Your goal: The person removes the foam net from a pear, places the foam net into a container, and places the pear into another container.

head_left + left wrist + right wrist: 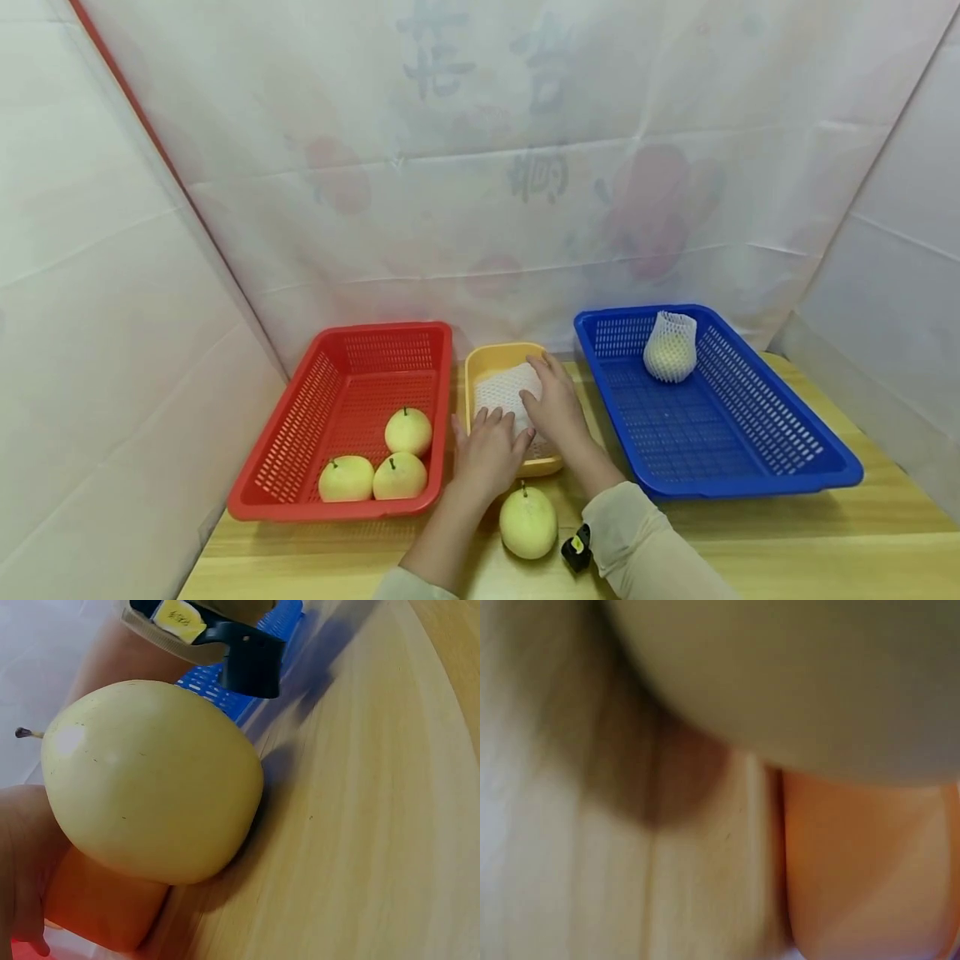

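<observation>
White foam fruit nets (504, 390) lie in a small yellow basket (476, 357) in the middle of the table. My left hand (490, 454) is over the basket's near left side, its fingers extended onto the nets. From the right, my right hand (557, 404) reaches over the same basket with fingers spread and slightly bent above the nets. Neither hand visibly grips anything. Between my forearms a round pale yellow pear (528, 522) stands on the table, stem up. That pear (150, 787) fills much of the left wrist view, and its blurred underside (817, 690) shows in the right wrist view.
A red basket (341, 510) on the left holds three bare pears (408, 432) in its near right corner. In the blue basket (682, 442) on the right, a netted pear (670, 354) sits toward the back. A white printed cloth (480, 208) hangs behind.
</observation>
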Demonstrator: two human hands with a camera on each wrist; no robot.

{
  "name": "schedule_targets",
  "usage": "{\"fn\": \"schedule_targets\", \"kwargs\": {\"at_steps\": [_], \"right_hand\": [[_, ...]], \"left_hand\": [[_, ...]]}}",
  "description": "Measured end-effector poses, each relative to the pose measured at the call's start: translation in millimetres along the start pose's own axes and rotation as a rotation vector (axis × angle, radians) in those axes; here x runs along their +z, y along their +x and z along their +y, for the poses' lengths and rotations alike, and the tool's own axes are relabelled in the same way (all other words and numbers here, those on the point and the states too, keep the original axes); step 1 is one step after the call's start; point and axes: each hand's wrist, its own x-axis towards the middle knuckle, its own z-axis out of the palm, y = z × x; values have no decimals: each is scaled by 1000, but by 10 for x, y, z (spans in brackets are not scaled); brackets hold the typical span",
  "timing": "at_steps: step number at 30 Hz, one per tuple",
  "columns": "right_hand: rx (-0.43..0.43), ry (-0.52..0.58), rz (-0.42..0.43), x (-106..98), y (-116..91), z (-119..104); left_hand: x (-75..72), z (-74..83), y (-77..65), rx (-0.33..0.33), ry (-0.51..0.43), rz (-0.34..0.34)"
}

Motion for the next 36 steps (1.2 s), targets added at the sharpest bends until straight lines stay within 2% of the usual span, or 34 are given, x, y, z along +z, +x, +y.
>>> {"fn": "schedule_targets", "kwargs": {"at_steps": [5,7,10,16,20,26,29,33,36], "right_hand": [[-243,-216,79,10,-92,-12],[-290,-279,64,14,-123,-6],[-268,-316,-6,21,-156,-1],[-127,-349,-203,30,-206,-29],[-86,-382,-243,33,-210,-31],[-94,-398,-250,15,-203,-30],[-115,-390,-228,-7,-217,-37],[-203,-351,-152,-68,-263,-79],[-279,-268,-95,-153,-327,-149]], "left_hand": [[9,-4,-3,10,45,-10],[17,-6,-7,14,60,-10],[19,-6,-15,21,68,-8],[25,-7,-22,24,86,-8],[31,-7,-20,28,89,-5],[35,2,-11,30,82,7],[37,3,-4,34,85,4],[21,-1,-8,38,99,-5],[11,-9,-16,38,108,-7]]}}
